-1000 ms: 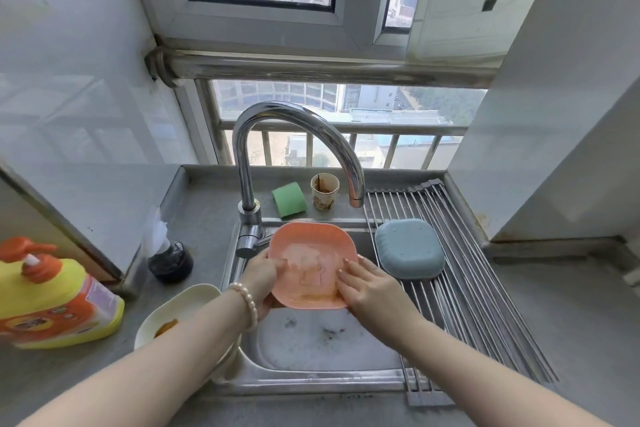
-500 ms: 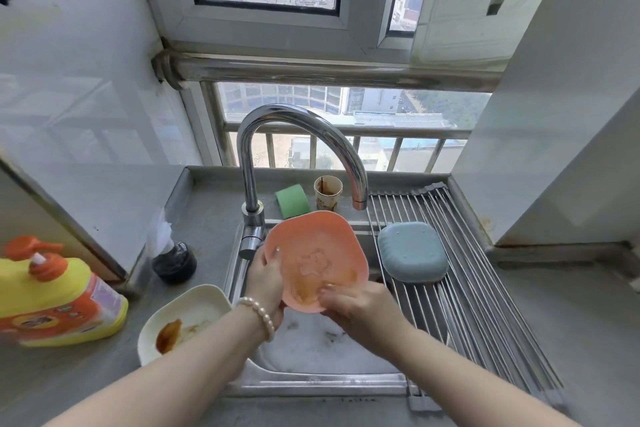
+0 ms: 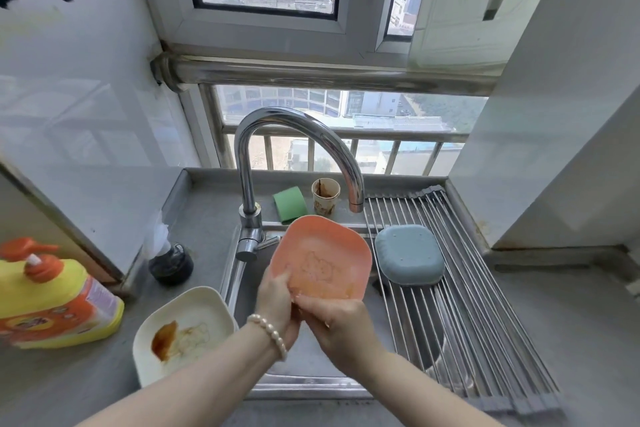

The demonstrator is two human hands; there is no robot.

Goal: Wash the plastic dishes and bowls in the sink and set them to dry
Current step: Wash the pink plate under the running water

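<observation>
Now, far to the left of the left hand (image 3: 277, 302), a yellow and orange soap bottle (image 3: 52, 302) stands on the counter (image 3: 571, 340), and a small dark bottle (image 3: 170, 263) stands nearer, behind a white dish (image 3: 183, 329). This white dish lies just beside the left wrist, at the edge of the sink (image 3: 311, 388), and it has a brown stain inside. The left hand, with a pearl bracelet (image 3: 268, 331) on its wrist, grips the lower left edge of the orange plate (image 3: 322, 258); the thumb lies on the inner face. The plate is tilted up over the sink, under the tap (image 3: 294, 149). The right hand (image 3: 337, 329) touches the left one and holds the bottom edge of the same plate with curled fingers. Behind the hands, a green sponge (image 3: 290, 203) and a stained paper cup (image 3: 325, 196) stand on the back ledge. To the right of the right hand, a blue dish (image 3: 408, 255) lies upside down on the metal drying rack (image 3: 467, 322).
</observation>
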